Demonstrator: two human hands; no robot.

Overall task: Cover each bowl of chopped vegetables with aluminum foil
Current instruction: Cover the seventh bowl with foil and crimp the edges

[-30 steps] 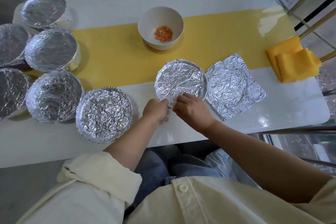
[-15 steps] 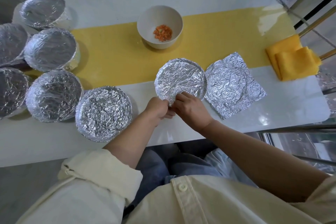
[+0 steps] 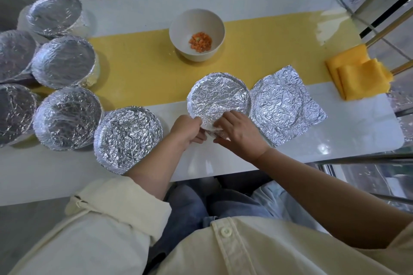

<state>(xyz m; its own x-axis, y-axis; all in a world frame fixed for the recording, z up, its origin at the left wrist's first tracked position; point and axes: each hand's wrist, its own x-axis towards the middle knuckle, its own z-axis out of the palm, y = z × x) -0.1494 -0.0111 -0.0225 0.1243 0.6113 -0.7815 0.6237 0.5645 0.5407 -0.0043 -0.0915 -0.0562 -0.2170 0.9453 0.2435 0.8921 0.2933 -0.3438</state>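
Note:
A bowl wrapped in crinkled foil (image 3: 218, 94) stands near the table's front edge. My left hand (image 3: 185, 129) and my right hand (image 3: 239, 131) both pinch the loose foil flap at its near rim. A loose foil sheet (image 3: 286, 105) with a round imprint lies flat just right of that bowl. Behind them an uncovered white bowl (image 3: 178, 31) holds chopped orange vegetable pieces (image 3: 200, 42). Another foil-covered bowl (image 3: 127, 138) sits left of my left hand.
Several more foil-covered bowls (image 3: 67, 116) crowd the table's left end. A folded yellow cloth (image 3: 359, 76) lies at the right edge beside metal railing. A yellow mat (image 3: 257, 51) runs across the white table (image 3: 335, 140). A radiator stands behind.
Both hands have shifted slightly up toward the bowl's near rim and keep pinching the foil flap there. Nothing else on the table has moved.

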